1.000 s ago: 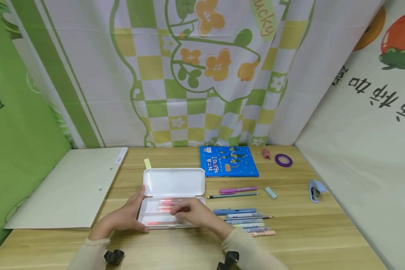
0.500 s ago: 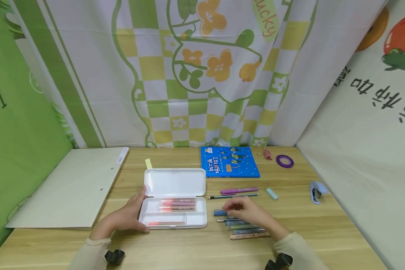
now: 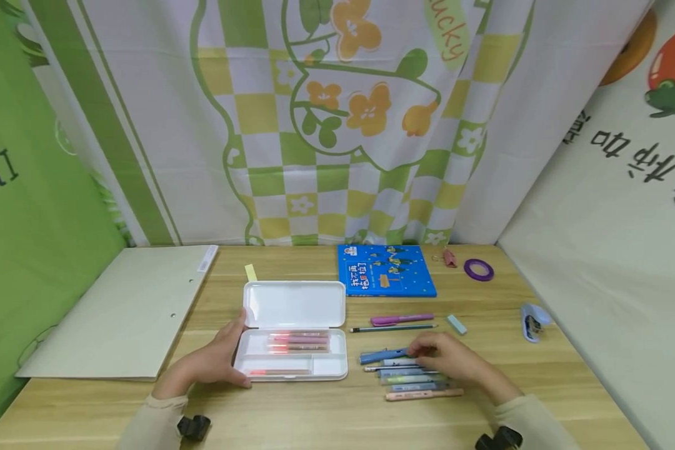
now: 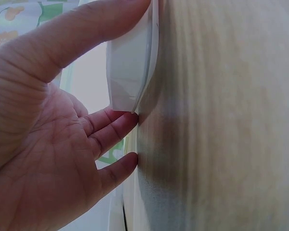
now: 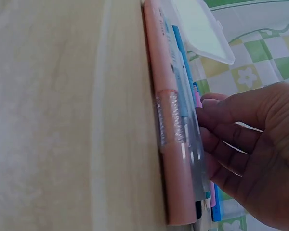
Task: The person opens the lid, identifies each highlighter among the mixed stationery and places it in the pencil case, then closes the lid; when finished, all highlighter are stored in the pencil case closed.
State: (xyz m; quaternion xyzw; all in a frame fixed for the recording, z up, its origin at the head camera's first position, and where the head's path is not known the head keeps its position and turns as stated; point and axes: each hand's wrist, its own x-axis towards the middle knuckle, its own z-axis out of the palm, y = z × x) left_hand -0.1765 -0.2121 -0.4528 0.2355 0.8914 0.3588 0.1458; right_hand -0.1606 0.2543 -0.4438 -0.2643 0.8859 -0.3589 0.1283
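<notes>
Extending left from the right hand (image 3: 447,358): blue pen (image 3: 383,356)

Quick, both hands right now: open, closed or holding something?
Left hand: holding the white case by its left end.
Right hand: fingertips at the blue pen; whether they grip it cannot be told.

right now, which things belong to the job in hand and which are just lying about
Seemingly in use:
white case, held by the left hand
pens inside it
blue pen, at the right hand
loose pens

Probably just lying about:
blue book
purple tape roll
stapler
pink clip
beige board
yellow strip
</notes>
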